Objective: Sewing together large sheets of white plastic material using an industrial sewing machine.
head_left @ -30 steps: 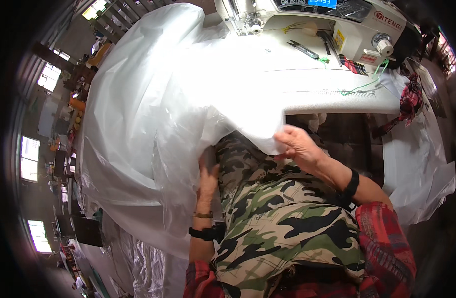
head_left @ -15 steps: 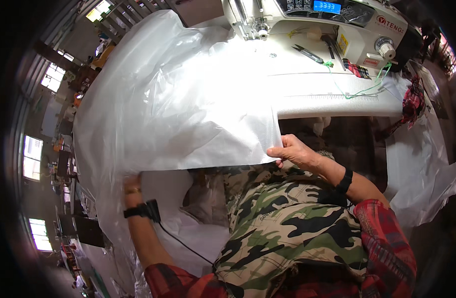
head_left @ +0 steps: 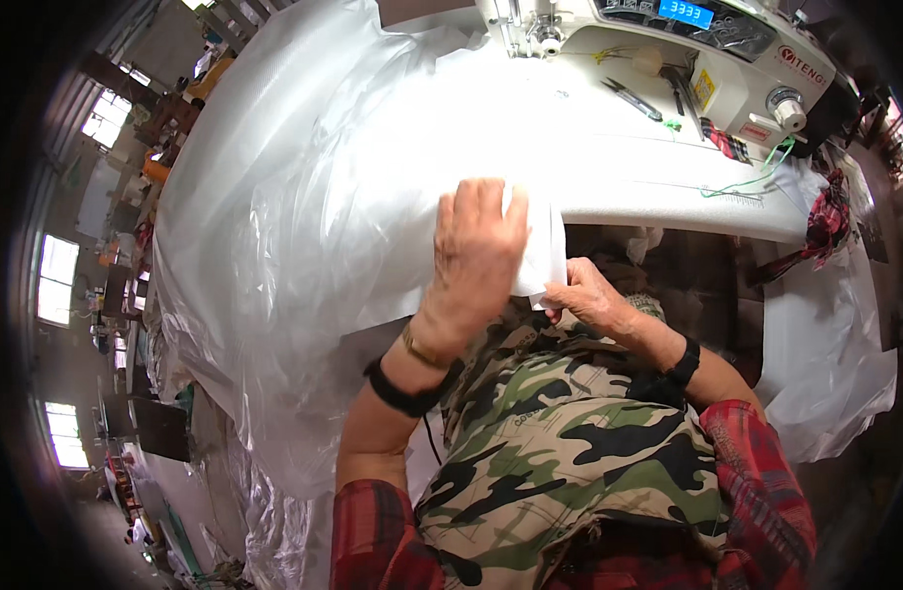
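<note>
A large translucent white plastic sheet (head_left: 304,197) spreads over the sewing table and hangs down its left side. My right hand (head_left: 591,297) pinches the sheet's near right corner between thumb and fingers, just above my lap. Close to its left, my left hand (head_left: 479,251) is over the sheet, back of the hand up and fingers bent. Its fingertips are hidden, so what they hold, if anything, does not show. Between the hands, the sheet's right edge shows folded layers. A sewing machine (head_left: 737,59) stands at the far side, its needle area beyond the sheet.
Thread snips (head_left: 632,99) lie on the table below the machine's arm, near a green thread (head_left: 756,179). A plaid cloth strip (head_left: 825,211) hangs at the table's right end. More white sheeting (head_left: 815,344) hangs at right. Camouflage cloth (head_left: 579,423) covers my lap.
My left hand has come up from under the sheet's lower left edge to its right part, beside my right hand. My right hand keeps the corner. The view has shifted slightly.
</note>
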A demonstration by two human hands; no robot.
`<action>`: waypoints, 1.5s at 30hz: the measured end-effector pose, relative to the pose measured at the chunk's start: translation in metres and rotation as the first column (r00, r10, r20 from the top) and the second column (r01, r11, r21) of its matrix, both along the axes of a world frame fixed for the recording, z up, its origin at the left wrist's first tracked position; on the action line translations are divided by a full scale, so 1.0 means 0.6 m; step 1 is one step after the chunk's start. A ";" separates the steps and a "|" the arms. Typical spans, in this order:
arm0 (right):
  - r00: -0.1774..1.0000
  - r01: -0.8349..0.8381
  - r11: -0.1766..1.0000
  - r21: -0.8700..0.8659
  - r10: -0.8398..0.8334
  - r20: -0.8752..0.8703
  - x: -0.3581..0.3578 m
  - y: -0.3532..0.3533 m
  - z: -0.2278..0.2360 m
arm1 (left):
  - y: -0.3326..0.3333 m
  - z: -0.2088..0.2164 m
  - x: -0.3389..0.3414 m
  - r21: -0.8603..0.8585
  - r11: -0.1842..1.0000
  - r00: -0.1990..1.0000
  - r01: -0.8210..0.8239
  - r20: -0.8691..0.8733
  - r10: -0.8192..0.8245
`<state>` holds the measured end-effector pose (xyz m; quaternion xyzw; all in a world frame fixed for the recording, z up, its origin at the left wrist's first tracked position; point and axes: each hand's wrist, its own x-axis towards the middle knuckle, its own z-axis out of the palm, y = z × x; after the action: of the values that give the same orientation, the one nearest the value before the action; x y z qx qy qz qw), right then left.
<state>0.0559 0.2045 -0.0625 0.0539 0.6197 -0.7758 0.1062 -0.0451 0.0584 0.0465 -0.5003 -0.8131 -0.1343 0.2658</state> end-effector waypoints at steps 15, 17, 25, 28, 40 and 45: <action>0.927 0.277 0.960 0.028 -0.260 -0.271 0.012 0.011 0.021 | -0.003 0.024 0.047 0.125 0.986 0.855 0.108 0.494 -0.156; 0.917 0.310 0.951 0.004 -0.298 -0.265 0.015 0.009 0.028 | -0.004 0.010 0.067 0.117 0.990 0.727 0.072 0.674 -0.133; 0.935 0.225 0.974 0.003 -0.215 -0.281 0.024 0.023 0.015 | -0.030 -0.001 0.132 0.261 0.948 0.373 0.182 0.873 -0.313; 0.940 0.215 0.976 -0.018 -0.212 -0.268 0.028 0.024 0.023 | -0.045 -0.002 0.127 0.237 0.942 0.635 0.239 0.696 -0.336; 0.943 0.222 0.973 -0.055 -0.229 -0.241 0.032 0.021 0.026 | -0.064 -0.084 0.136 -0.149 0.981 0.973 0.125 0.214 -0.092; 0.941 0.179 0.983 -0.041 -0.183 -0.285 0.026 0.020 0.020 | -0.042 -0.079 0.128 0.019 0.984 0.964 0.179 0.197 -0.179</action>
<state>0.0713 0.2164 -0.0506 -0.0036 0.6154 -0.7862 -0.0564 0.0318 0.0331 -0.0009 -0.5556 -0.7869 -0.2072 0.1708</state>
